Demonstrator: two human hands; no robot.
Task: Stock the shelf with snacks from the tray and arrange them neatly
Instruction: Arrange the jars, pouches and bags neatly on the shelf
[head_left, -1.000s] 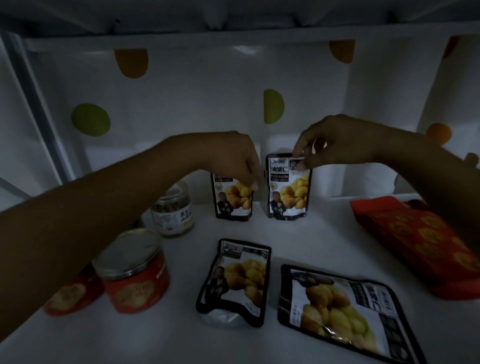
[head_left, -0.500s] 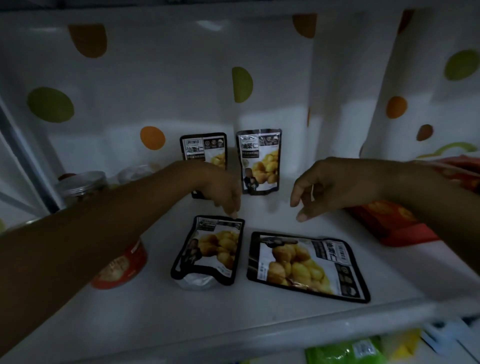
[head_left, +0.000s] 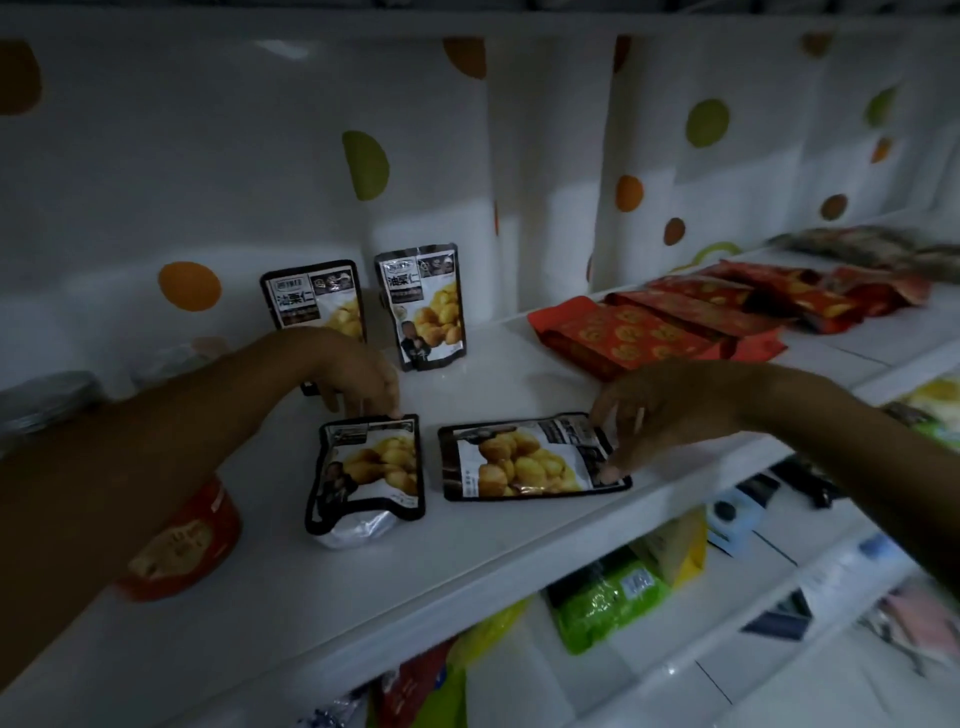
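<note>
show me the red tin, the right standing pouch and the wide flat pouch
red tin (head_left: 192, 543), head view, its side wall
right standing pouch (head_left: 423, 306), head view, front middle
wide flat pouch (head_left: 514, 462), head view, printed middle

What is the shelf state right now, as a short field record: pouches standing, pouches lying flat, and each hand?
standing: left standing pouch, right standing pouch, upright at the back
flat: left flat pouch, right flat pouch, face up toward the shelf front
hands: left hand fingertips at left flat pouch's top edge; right hand spans right flat pouch's right end; grips unclear
other: red tub under left forearm; red packets lying at right
</note>
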